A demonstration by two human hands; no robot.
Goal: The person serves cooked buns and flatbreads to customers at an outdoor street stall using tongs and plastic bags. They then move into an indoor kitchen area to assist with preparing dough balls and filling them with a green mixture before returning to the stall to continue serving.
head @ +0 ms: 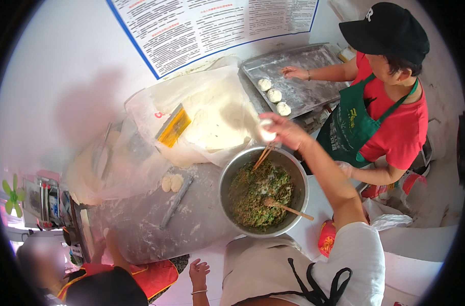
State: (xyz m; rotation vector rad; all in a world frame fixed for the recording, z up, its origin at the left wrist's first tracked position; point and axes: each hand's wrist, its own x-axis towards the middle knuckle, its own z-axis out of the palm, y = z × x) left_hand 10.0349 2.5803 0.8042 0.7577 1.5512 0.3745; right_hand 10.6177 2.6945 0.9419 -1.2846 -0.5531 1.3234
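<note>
My right hand point(288, 130) reaches out over the far rim of a large metal bowl point(225, 206), its fingers around a white filled dough bun point(268, 130). Chopped green filling point(255, 195) lies in the bowl, with a wooden spoon point(293, 211) and wooden chopsticks point(264, 156) in it. Low at my left side, my left hand point(199, 269) hangs with its fingers apart and nothing in it. Beyond the bowl, three pleated buns point(274, 95) sit along the left part of a floured metal tray point(312, 82).
A person in a green apron point(351, 118) stands at right, one hand over the tray. Another person point(114, 283) works at lower left. The floured table point(140, 229) holds dough pieces point(172, 183), a grey bar point(177, 202), and a flour sack point(217, 111) with a yellow-handled scraper point(174, 127).
</note>
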